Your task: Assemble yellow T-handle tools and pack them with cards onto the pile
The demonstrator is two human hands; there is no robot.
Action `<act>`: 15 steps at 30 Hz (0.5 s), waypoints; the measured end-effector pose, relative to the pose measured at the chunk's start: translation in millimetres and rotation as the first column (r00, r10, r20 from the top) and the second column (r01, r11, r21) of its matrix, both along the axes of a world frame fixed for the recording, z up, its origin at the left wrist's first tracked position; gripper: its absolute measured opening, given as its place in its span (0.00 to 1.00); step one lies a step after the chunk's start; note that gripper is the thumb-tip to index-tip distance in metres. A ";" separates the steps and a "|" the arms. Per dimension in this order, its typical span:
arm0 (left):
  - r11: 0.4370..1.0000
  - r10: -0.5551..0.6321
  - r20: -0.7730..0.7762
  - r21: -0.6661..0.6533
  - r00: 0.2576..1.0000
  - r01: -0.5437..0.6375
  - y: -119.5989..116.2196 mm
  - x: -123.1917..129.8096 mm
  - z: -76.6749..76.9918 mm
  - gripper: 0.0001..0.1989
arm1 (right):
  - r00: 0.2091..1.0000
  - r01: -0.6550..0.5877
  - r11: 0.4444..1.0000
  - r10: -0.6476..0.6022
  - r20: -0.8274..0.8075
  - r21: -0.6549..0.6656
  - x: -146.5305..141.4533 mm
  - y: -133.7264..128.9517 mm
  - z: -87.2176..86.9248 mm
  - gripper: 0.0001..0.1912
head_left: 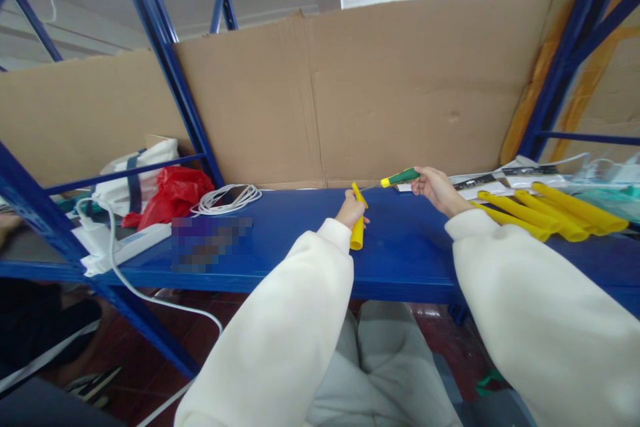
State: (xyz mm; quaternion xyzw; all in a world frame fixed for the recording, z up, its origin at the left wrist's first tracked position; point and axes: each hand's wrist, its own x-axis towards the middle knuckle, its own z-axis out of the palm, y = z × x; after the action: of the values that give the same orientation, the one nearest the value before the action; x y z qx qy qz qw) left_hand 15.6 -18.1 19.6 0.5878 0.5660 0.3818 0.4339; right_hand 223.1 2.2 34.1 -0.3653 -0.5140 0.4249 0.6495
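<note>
Above the blue shelf point(300, 233), my left hand point(351, 209) is wrapped round a short yellow tube point(357, 236), which stands roughly upright. My right hand point(436, 188) grips the green and yellow handle of a screwdriver point(400, 177) between thumb and fingers. Its thin metal shaft points left, and the tip reaches the upper part of the yellow tube. Whether the tip is inside the tube or only against it I cannot tell. Several more yellow tubes point(545, 213) lie side by side to the right of my right hand.
On the left are a coiled white cable point(227, 199), a red plastic bag point(175, 193) and a white power strip point(125, 248). A cardboard panel point(390, 93) closes off the back. Flat packets point(480, 185) lie behind the tubes. Another person's legs point(45, 320) show at lower left.
</note>
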 end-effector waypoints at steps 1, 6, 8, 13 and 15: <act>1.000 -0.001 -0.016 0.010 1.000 0.001 0.3 -0.1 -0.5 0.23 | 1.000 0.006 1.000 -0.006 0.004 -0.003 0.1 0.8 -0.2 0.07; 0.998 0.007 -0.128 0.062 0.992 0.001 1.1 -1.9 -2.0 0.26 | 0.999 0.044 0.999 -0.043 0.011 -0.002 0.8 5.5 -1.7 0.05; 0.998 0.008 -0.148 0.065 0.989 0.002 0.9 -2.6 -1.9 0.27 | 0.998 0.056 0.998 -0.056 0.026 -0.007 1.2 6.6 -2.3 0.06; 0.997 0.015 -0.156 0.073 0.988 -0.004 2.4 -3.9 -2.2 0.28 | 0.995 0.067 0.997 -0.065 0.075 -0.025 1.7 6.4 -3.5 0.08; 0.997 0.019 -0.158 0.077 0.987 -0.007 4.0 -4.2 -3.1 0.28 | 0.995 0.066 0.998 -0.064 0.082 -0.015 1.9 5.7 -4.0 0.09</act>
State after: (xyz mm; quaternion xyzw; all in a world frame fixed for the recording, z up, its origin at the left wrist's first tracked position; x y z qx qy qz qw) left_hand 11.4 -14.1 16.6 0.6285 0.5877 0.3581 0.3625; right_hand 224.9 7.9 30.1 -0.4047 -0.5242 0.3929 0.6380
